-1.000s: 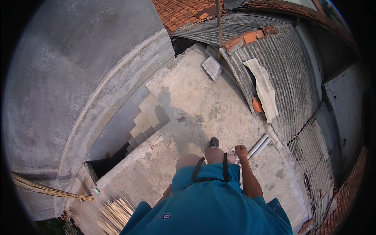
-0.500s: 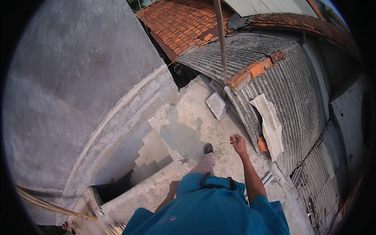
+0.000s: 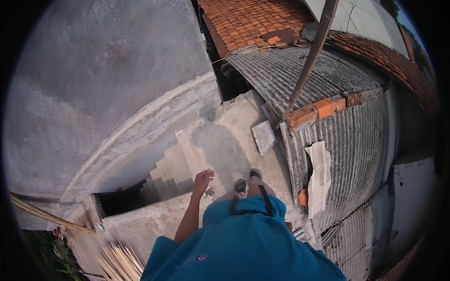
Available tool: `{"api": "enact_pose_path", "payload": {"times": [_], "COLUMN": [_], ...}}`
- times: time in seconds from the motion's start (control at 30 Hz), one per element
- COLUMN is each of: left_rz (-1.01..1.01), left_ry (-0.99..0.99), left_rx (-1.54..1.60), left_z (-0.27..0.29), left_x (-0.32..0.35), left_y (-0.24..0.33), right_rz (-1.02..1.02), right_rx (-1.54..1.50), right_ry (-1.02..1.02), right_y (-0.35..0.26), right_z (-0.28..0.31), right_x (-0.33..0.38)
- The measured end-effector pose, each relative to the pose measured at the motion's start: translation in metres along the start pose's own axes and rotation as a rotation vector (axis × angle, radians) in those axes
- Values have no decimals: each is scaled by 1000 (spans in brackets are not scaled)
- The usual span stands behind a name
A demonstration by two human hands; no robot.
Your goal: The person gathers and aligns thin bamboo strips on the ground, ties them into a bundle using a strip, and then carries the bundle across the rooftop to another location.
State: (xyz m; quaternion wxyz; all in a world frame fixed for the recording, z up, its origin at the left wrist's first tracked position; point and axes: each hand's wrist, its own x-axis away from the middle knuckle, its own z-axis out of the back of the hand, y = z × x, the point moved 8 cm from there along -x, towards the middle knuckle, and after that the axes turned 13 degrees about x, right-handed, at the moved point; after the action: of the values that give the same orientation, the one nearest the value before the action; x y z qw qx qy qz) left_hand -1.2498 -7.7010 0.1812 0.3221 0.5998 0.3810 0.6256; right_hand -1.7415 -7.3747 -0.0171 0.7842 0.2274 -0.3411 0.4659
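Observation:
My left hand (image 3: 203, 181) swings out in front of me over the concrete walkway (image 3: 220, 159), its fingers loosely curled with nothing in them. Close by it is the edge of a stairwell (image 3: 176, 161) whose steps go down to the left. Only a sliver of my right hand (image 3: 288, 226) shows beside the teal shirt (image 3: 243, 234); its fingers are hidden. Both of my dark shoes (image 3: 240, 186) are on the concrete, one a little ahead of the other.
A pale block (image 3: 264, 137) lies ahead on the walkway. Corrugated roofing (image 3: 351, 140) with orange ridge tiles (image 3: 323, 108) borders the right, beside a leaning wooden pole (image 3: 311, 58). A grey wall (image 3: 112, 70) rises left. Thin sticks (image 3: 119, 262) lie at lower left.
My left hand has swung forward, and my right hand has dropped back beside my body. A second shoe has come into view. The stairwell now appears lower and further left.

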Motion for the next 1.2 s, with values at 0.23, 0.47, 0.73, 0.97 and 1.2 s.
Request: {"api": "enact_pose_path", "payload": {"times": [0.23,0.47,0.73,0.97,1.2], "left_rz": [122,84,104,565,579], "left_ry": [-44,-188,665,655,449], "left_rx": [244,-425,660,437,305], "left_z": [-77,-101,17,53,131], "left_x": [30,53,102,169,95], "left_y": [23,-12,-117,-228,-308], "right_rz": [325,769,548,734,481], "right_rx": [-844,-776,-318,-123,-360], "right_ry": [95,232,-150,-65,-238], "right_y": [-171,-310,-316,-360,-534], "right_z": [333,495,330,312,343], "right_x": [-142,-184,-202,-145,-136]}}
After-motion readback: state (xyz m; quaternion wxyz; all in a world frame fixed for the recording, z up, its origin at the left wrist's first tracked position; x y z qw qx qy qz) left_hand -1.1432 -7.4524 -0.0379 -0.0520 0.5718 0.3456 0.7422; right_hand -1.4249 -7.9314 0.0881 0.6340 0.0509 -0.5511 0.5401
